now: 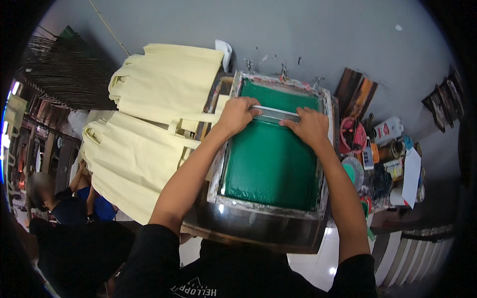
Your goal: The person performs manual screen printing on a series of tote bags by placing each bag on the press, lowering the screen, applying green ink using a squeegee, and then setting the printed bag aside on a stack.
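A screen-printing frame (pixel 213 186) lies on the dark table in front of me, its mesh covered with wet green ink (pixel 271 164). Across the upper part of the mesh runs a squeegee (pixel 274 114) with a pale metallic handle. My left hand (pixel 237 116) grips its left end, the thumb on the near side. At the right end my right hand (pixel 309 126) is closed on it, thumb below and fingers over the top. The squeegee's lower edge is hidden against the ink. Both forearms reach over the frame's near side.
Cream cloth bags (pixel 164 82) lie in stacks to the left, their handles reaching the frame. At right stand a pink bucket (pixel 353 135), a white jug (pixel 388 129) and several containers. Clamps (pixel 283 70) line the frame's far edge. Another person (pixel 69 206) sits at far left.
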Demonstrator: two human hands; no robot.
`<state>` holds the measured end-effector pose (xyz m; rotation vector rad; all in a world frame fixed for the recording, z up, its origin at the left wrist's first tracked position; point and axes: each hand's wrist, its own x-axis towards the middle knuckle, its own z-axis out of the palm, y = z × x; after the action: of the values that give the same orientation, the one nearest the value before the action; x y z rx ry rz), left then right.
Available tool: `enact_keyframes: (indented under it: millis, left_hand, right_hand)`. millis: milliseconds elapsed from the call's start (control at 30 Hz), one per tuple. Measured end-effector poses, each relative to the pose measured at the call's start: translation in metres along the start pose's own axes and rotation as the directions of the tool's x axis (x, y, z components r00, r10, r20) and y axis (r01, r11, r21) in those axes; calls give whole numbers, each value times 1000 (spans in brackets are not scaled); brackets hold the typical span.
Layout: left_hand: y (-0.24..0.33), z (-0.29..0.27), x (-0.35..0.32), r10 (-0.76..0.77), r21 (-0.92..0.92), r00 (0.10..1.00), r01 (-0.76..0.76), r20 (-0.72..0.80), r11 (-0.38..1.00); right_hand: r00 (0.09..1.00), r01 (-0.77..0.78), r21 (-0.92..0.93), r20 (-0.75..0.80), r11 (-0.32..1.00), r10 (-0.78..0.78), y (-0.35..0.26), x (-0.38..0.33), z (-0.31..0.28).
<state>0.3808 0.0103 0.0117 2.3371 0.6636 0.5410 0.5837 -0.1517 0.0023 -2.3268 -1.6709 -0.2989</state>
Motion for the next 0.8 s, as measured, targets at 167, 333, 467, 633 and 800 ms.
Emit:
enact_keyframes:
  millis: [167, 333, 467, 633, 800]
  left_hand:
    - [10, -1, -58, -6, 18, 999, 5, 31, 1000]
    - [39, -3, -132, -27, 57, 999, 25, 34, 998]
    - [54, -2, -195, 1, 40, 1000, -2, 31, 999]
    - [48, 4, -236, 30, -38, 999, -30, -18, 999]
    - [6, 18, -266, 141, 216, 975, -102, -173, 971]
  right_hand:
    - [994, -27, 7, 110, 1000, 26, -30, -49, -19]
    - [995, 61, 46, -81, 997, -57, -49, -122, -16]
    - [997, 59, 61, -51, 996, -56, -78, -177, -34]
    - [986, 94, 10, -138, 996, -92, -93, -204, -41]
    - [984, 102, 157, -164, 982, -76, -86, -217, -44]
